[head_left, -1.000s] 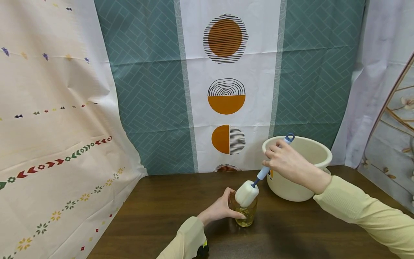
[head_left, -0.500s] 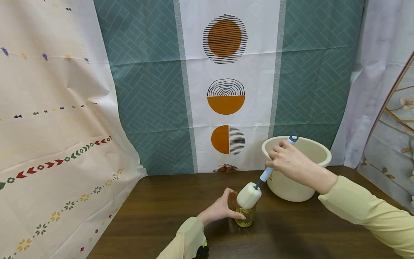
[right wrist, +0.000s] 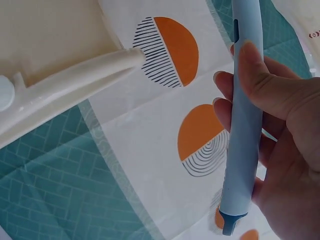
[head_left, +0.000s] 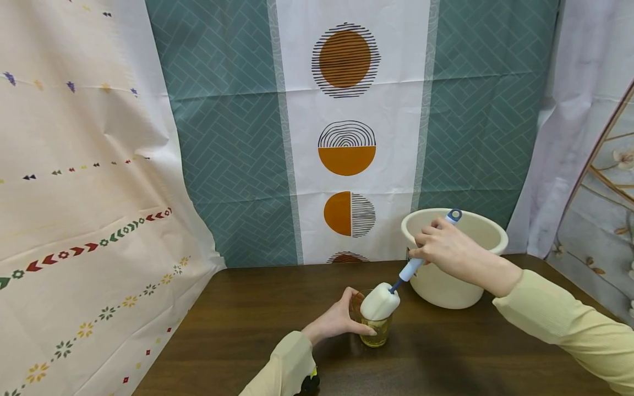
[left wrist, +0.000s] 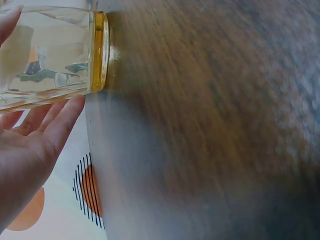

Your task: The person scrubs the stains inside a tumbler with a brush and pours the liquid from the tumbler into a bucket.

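Note:
An amber-tinted glass cup [head_left: 375,334] stands upright on the brown table, its faceted wall and thick base [left wrist: 100,52] showing in the left wrist view. My left hand [head_left: 338,320] grips the cup from the left, thumb in front and fingers behind. My right hand [head_left: 448,248] holds a cup brush by its light blue handle [right wrist: 244,125], with the thumb pressed along it. The brush's white sponge head [head_left: 380,302] sits tilted in the cup's mouth, its lower end inside and its upper part above the rim.
A cream plastic basin [head_left: 446,289] stands behind my right hand, near the table's back edge. Patterned cloth [head_left: 228,137] hangs behind the table and at both sides. A small dark object [head_left: 310,384] with a yellow-green patch shows by my left sleeve.
The brush handle has leaned further right and my right hand has moved slightly right and down. The sponge head shifts a little in the cup's mouth. My left hand and the cup stay put.

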{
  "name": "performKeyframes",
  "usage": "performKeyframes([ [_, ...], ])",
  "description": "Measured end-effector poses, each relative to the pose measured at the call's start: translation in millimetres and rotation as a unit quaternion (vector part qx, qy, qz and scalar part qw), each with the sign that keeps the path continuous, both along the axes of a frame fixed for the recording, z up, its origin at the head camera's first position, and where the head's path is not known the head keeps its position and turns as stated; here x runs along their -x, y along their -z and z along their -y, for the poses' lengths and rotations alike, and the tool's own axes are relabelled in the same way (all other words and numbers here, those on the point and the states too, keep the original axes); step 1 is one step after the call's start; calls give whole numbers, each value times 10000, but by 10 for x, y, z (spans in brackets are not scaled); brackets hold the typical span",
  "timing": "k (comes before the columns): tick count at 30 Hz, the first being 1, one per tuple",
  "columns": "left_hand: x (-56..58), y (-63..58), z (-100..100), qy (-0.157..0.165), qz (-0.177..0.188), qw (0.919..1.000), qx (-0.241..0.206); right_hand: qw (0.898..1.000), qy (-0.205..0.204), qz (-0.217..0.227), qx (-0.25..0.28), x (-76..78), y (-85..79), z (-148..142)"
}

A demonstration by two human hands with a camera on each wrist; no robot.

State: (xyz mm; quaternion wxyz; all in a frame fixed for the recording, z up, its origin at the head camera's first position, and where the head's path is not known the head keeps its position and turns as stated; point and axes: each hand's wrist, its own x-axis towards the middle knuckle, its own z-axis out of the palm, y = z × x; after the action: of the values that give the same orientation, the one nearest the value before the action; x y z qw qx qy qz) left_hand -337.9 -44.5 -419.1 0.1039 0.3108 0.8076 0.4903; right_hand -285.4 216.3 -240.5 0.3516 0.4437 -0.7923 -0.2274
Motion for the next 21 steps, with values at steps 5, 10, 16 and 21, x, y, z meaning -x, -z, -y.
performKeyframes([
  [5, -6, -12, -1, -40, 22, 10000, 19, 9997, -51, 195, 111, 4, 17, -34],
  [10, -11, -20, -4, -34, 61, 10000, -16, 9995, -74, 273, 167, 8, 29, -49],
  [16, -9, -13, -1, -84, 85, 9999, 17, 9992, -111, 297, 245, 10, 47, -62],
  [21, -4, 1, 3, -131, 82, 9999, 61, 9989, -203, 198, 375, 14, 98, -113],
])
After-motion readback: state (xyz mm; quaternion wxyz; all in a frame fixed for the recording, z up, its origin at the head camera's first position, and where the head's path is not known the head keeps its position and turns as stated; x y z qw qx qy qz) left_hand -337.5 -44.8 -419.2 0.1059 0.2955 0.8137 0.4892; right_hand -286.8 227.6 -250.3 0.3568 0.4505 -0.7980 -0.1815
